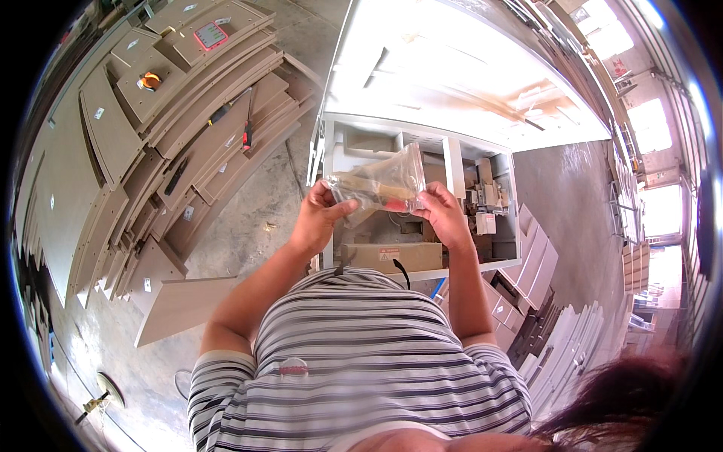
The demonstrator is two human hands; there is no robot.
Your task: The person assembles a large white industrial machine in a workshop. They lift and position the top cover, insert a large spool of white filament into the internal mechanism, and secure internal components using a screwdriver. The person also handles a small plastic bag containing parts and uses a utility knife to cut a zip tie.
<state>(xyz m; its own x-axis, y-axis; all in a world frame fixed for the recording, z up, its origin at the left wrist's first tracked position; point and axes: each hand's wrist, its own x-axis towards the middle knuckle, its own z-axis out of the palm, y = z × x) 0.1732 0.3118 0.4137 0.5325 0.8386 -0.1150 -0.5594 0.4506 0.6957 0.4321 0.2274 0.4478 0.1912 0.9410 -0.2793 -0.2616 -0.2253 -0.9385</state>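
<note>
Between my two hands I hold a clear plastic bag point(385, 175) stretched out sideways in front of my chest. My left hand point(322, 215) pinches its left end, thumb on top. The bag's right lower edge is gripped by my right hand point(446, 215), with thumb and fingers pressed together. Something yellowish and a small red patch show through the plastic; I cannot make out what they are. Below the bag lies an open white cabinet-like machine housing point(454, 167), its compartments partly hidden by the bag and my hands. A beige box with a warning label point(392, 256) sits at its near side.
Stacked brown panels point(143, 218) fill the left side. On them lie a red-handled screwdriver point(248, 128), an orange tape measure point(150, 80) and a phone with a red rim point(210, 35). A large white lid-like panel point(452, 83) rises behind the housing. Pale strips point(565, 346) lie at right.
</note>
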